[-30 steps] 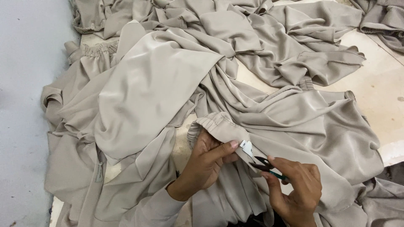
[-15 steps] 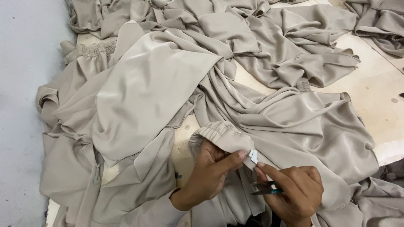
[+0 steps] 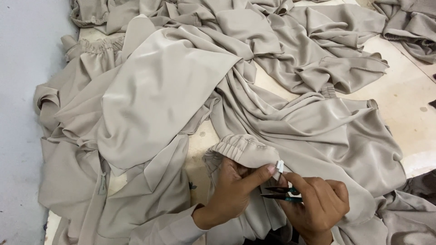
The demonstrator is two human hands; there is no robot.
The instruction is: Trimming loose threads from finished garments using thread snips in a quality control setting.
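You are pinching a small white fabric label (image 3: 279, 166) at the edge of a gathered, elasticated cuff of beige satin-like cloth (image 3: 243, 150), low in the middle of the view, just above your two hands. Your left hand (image 3: 236, 190) is gripping the cuff from beneath, thumb pressing the label flat against the seam. Your right hand (image 3: 320, 204) is closing around a pair of small dark thread snips with a teal grip (image 3: 280, 193), their thin blades pointing left and lying just below the label, apart from it. By the look of it, the step in hand is trimming at the label: the snips are lined up but not yet biting. The next move is calling for a steady lift of the blade tips to the label's edge, keeping the cuff taut so only stray thread, not cloth, is meeting the blades. Around the cuff, a rumpled heap of matching beige garments (image 3: 168, 90) is spreading over the pale cream worktable (image 3: 408, 100), with a grey floor (image 3: 22, 54) running along the left.
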